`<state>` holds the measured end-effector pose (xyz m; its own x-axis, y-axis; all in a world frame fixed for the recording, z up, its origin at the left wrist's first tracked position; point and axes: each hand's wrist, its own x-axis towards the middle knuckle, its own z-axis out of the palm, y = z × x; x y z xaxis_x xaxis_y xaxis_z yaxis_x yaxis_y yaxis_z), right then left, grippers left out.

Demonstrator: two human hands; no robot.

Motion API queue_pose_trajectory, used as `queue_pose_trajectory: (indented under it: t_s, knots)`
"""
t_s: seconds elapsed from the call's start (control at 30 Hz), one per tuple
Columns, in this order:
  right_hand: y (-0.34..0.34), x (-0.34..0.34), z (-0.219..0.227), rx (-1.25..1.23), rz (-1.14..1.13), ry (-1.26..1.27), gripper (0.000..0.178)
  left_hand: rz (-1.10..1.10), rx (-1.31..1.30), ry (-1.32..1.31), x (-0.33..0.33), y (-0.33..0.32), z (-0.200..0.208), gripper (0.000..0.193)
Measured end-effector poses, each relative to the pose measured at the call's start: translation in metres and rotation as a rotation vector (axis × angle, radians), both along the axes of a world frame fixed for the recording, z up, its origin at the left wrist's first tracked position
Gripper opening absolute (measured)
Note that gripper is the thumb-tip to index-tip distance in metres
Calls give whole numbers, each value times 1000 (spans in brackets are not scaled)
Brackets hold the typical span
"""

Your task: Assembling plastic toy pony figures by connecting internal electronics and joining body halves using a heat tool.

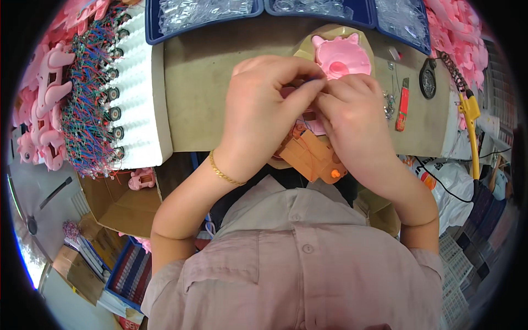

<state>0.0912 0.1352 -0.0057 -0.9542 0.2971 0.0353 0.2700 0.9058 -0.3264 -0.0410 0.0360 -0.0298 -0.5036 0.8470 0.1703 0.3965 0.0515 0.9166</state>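
Observation:
My left hand [264,104] and my right hand [355,113] meet over the front of the table, with fingertips pinched close together. What they pinch is hidden behind the fingers. Under them, an orange plastic motor housing [312,157] with thin wires and a small orange knob hangs at the table's front edge. Bits of a pink plastic part [314,124] show between the hands, just above the housing. Beyond my fingers lies a pink animal-head shell [342,55], hollow side up, on a piece of brown paper [366,44].
Blue trays [206,22] of clear plastic parts line the back. At left, wired speakers [114,113] rest on white foam [144,104] beside pink toy bodies [47,110]. A red utility knife [403,107], small metal pieces [389,104], a black disc [427,78] and a yellow soldering iron [470,110] are at right.

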Motion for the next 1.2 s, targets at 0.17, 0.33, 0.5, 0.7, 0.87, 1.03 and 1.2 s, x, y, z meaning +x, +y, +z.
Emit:
queue_pose_trajectory:
  t_s: [0.17, 0.33, 0.5, 0.7, 0.87, 1.03, 1.2]
  knots:
    - [-11, 34, 23, -53, -54, 69, 35, 6, 8, -4, -13, -6, 5, 14]
    - [-50, 38, 32, -20, -162, -96, 61, -99, -155, 404, -13, -3, 32, 14]
    - [-15, 30, 48, -382, -161, -115, 56, -30, -300, -163, -27, -6, 30, 21]
    - [9, 23, 11, -325, 139, 137, 60, 52, -14, -591, -18, -22, 9, 24]
    - [14, 20, 12, -276, 158, 122, 60, 178, 30, 203, -4, -65, -13, 28]
    - [26, 0, 31, -353, 182, -24, 62, -31, 55, 723, 10, -87, -25, 40]
    - [22, 7, 28, -111, 253, -6, 62, -59, -36, 822, 14, -90, -20, 41]
